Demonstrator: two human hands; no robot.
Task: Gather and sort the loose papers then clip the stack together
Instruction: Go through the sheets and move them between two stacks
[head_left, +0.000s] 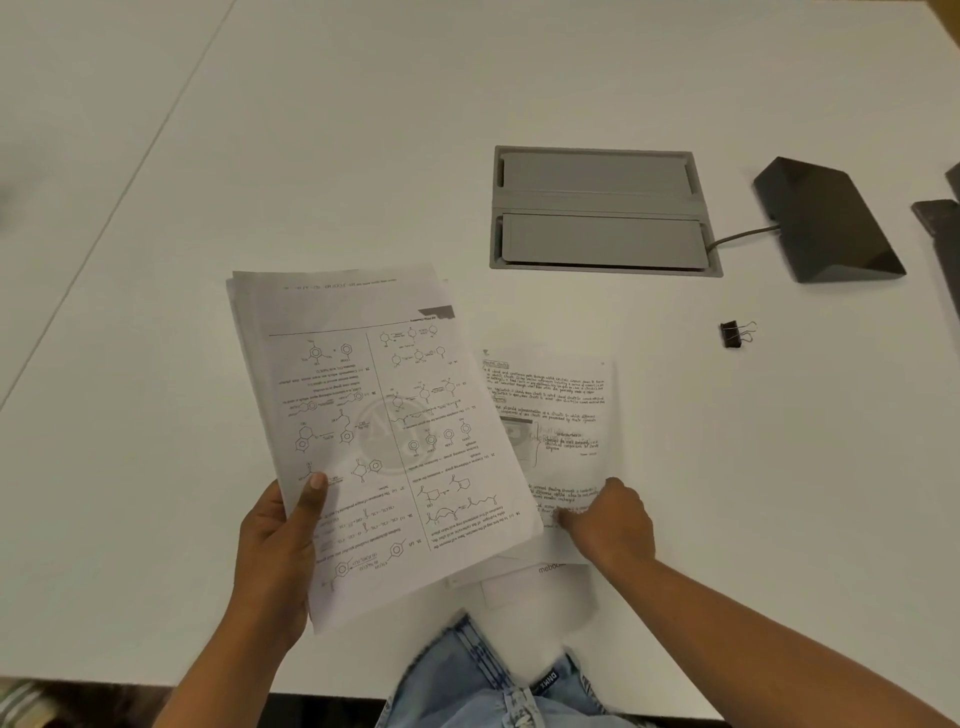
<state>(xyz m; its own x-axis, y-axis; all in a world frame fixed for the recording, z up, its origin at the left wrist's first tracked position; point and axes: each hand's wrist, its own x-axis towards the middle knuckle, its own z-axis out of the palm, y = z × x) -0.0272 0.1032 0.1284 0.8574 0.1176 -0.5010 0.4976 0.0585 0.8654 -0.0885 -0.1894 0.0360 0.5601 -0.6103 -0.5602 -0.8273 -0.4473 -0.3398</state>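
Note:
My left hand (283, 540) grips a stack of printed papers (384, 431) by its lower left edge, thumb on top, and holds it tilted above the white table (156, 364). A handwritten sheet (561, 415) lies flat on the table to the right, partly under the stack. My right hand (608, 525) rests with bent fingers on that sheet's lower edge; whether it pinches the sheet I cannot tell. More white paper (524, 582) pokes out below at the table's front edge. A black binder clip (733, 334) lies alone on the table, far right of the papers.
A grey cable hatch (597, 208) is set into the table behind the papers. A dark wedge-shaped box (826, 218) with a cord sits to its right, and another dark object (943, 228) lies at the right edge. Blue denim (483, 680) shows below the table edge.

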